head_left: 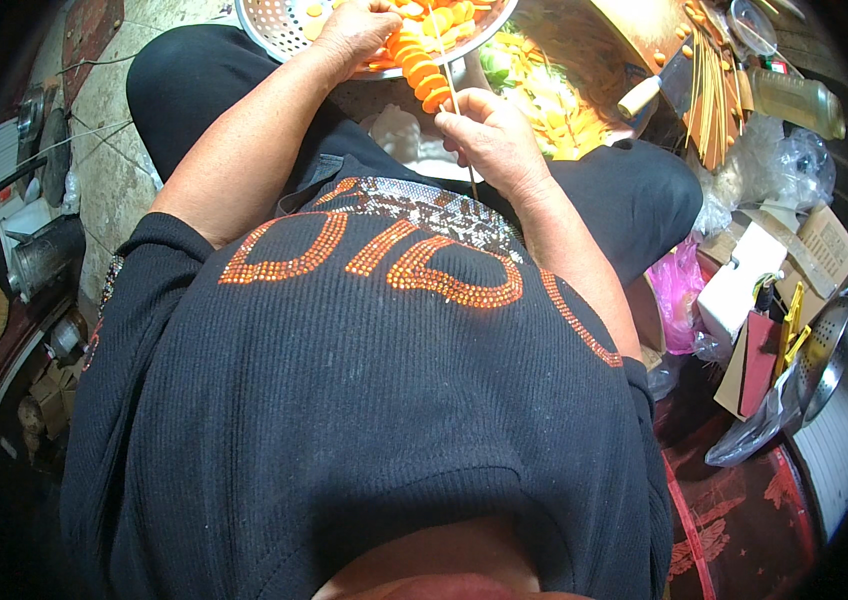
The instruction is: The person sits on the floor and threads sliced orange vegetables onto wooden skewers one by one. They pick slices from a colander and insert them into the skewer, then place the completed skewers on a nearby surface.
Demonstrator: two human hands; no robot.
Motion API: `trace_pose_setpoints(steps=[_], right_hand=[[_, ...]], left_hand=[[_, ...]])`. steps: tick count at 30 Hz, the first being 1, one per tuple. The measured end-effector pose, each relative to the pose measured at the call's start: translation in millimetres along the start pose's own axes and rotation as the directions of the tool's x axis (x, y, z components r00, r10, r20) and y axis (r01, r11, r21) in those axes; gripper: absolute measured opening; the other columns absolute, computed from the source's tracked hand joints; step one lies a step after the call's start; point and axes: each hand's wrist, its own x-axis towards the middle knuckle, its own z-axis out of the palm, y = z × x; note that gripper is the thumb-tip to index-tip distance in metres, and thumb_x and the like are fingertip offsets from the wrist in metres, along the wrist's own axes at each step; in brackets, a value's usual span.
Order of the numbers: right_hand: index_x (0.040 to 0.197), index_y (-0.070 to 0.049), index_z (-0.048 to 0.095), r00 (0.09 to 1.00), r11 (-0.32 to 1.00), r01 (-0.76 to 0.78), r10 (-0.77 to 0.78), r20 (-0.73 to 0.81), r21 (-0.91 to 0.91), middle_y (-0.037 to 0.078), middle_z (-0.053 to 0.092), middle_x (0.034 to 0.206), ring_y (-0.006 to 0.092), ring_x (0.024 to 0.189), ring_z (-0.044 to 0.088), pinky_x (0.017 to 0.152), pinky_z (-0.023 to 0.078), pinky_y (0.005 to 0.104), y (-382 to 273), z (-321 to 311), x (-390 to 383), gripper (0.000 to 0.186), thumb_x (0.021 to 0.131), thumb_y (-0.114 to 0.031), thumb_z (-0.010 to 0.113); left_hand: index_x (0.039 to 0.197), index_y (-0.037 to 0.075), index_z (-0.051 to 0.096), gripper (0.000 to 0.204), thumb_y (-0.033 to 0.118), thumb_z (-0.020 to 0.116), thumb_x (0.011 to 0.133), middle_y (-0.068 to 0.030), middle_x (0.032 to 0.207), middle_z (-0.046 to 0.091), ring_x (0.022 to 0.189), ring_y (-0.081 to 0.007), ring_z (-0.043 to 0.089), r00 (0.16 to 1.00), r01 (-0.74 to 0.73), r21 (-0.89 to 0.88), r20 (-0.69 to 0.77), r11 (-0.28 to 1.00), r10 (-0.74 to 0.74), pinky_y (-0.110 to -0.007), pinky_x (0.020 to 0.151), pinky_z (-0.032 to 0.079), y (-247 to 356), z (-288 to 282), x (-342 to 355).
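Skewer: I see a thin stick (456, 110) running from the right hand up toward the colander, tilted a little; its lower tip shows below the fingers, its upper end is lost among the slices.
Slices: a curved row of orange carrot slices (422, 68) sits threaded on the skewer, touching one another, just above my right hand.
Right hand: my right hand (489, 135) is closed in a pinch around the skewer, over my lap.
Left hand: my left hand (354, 35) rests curled on the colander's contents, fingers bent down; I cannot tell what, if anything, it grips, since the fingertips are hidden.
Colander: a perforated metal colander (279, 28) holds loose carrot slices; its far half is cut off by the top edge.
Lap: black trousers (194, 90) carry the colander, and something pale lies between the knees, hard to make out.
Shirt: my black top (364, 400) with orange studs fills the lower picture and hides what is beneath.
Beyond right: a bundle of bare sticks (712, 100) lies near a knife with a pale handle (641, 95) and a plastic bottle (796, 100).
Right side: a pink bag (679, 290), boxes and a second metal strainer (829, 350) crowd together, bent by the lens.
Left side: a metal pot (39, 255) stands on the floor, dim and partly cut off.
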Motion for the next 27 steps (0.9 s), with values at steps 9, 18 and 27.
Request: trace_pose_setpoints(steps=[9, 18, 27], right_hand=[[0.088, -0.002, 0.063, 1.0, 1.0, 0.006, -0.006, 0.004, -0.03, 0.001, 0.061, 0.067, 0.0067, 0.057, 0.056, 0.053, 0.046, 0.0223, 1.2, -0.7, 1.1, 0.02, 0.081, -0.02, 0.062], [0.091, -0.002, 0.061, 1.0, 0.997, 0.019, -0.017, 0.019, -0.074, 0.001, 0.06, 0.069, 0.0057, 0.059, 0.055, 0.052, 0.045, 0.0208, -1.2, -0.3, 0.1, 0.019, 0.084, -0.02, 0.062], [0.087, -0.001, 0.062, 1.0, 0.99, 0.025, -0.025, 0.0, -0.136, 0.002, 0.063, 0.067, 0.0068, 0.059, 0.058, 0.055, 0.048, 0.0225, -4.4, -0.7, -1.0, 0.021, 0.081, -0.021, 0.063]], left_hand=[[0.1, 0.006, 0.062, 0.021, 0.02, 0.057, 0.085, -0.003, 0.09, 0.063, 0.079, -0.0105, 0.059, 1.0, -0.012, 0.037, -0.011, 0.999, 0.013, -0.023, 0.065, 0.05, -6.9, -0.5, 7.0], [0.101, 0.006, 0.061, 0.022, 0.022, 0.058, 0.086, -0.0022, 0.091, 0.062, 0.08, -0.01, 0.058, 0.999, -0.043, 0.05, -0.007, 0.998, 0.043, -0.023, 0.066, 0.049, -9.9, 0.3, 9.1], [0.089, 0.003, 0.061, 0.017, 0.015, 0.056, 0.078, -0.0051, 0.071, 0.056, 0.058, -0.0136, 0.052, 0.999, 0.027, -0.004, -0.033, 1.0, -0.027, -0.027, 0.049, 0.044, 19.5, 3.2, -11.2]])
